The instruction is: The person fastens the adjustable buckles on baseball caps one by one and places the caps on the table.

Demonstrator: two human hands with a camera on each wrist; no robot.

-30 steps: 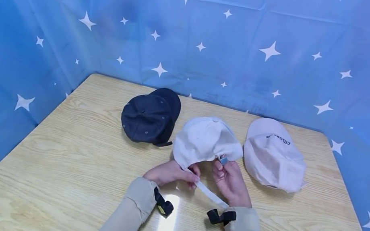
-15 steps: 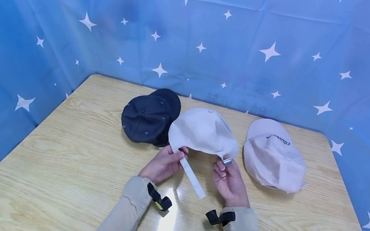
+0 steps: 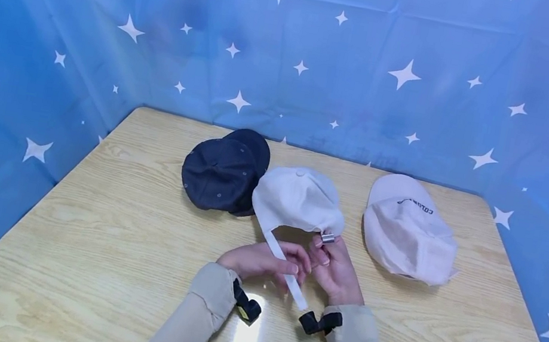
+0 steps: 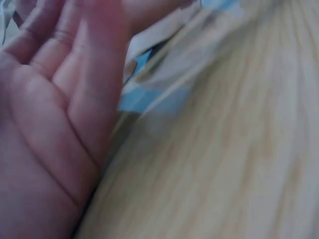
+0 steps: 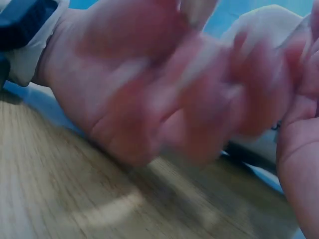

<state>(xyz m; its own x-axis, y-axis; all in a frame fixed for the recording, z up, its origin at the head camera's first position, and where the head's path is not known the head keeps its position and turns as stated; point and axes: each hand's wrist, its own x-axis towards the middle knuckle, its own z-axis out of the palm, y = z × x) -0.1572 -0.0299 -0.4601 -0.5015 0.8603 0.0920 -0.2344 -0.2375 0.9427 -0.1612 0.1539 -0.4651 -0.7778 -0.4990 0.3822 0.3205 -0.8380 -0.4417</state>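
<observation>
A white baseball cap (image 3: pixel 299 199) is held up off the table, crown upward and back opening toward me. My right hand (image 3: pixel 339 272) pinches its back edge beside a small metal buckle (image 3: pixel 328 238). The cap's loose white strap (image 3: pixel 294 292) hangs from the left side of the opening, its end free of the buckle. My left hand (image 3: pixel 259 260) holds this strap partway along, thumb in front and fingers behind. The left wrist view shows the left palm (image 4: pixel 45 134) close up. Blur in the right wrist view hides the left fingers' exact grip.
A dark navy cap (image 3: pixel 219 177) lies behind and left of the white cap, close to it. On the right lies a pale pink cap (image 3: pixel 409 230) with dark lettering. Everything is on a wooden table (image 3: pixel 105 239), with a blue star-patterned curtain (image 3: pixel 320 94) behind.
The left hand has moved from the cap's left back edge down along the strap. Slightly lowered and narrowed, the white cap still hangs from the right hand, which shifted a little left.
</observation>
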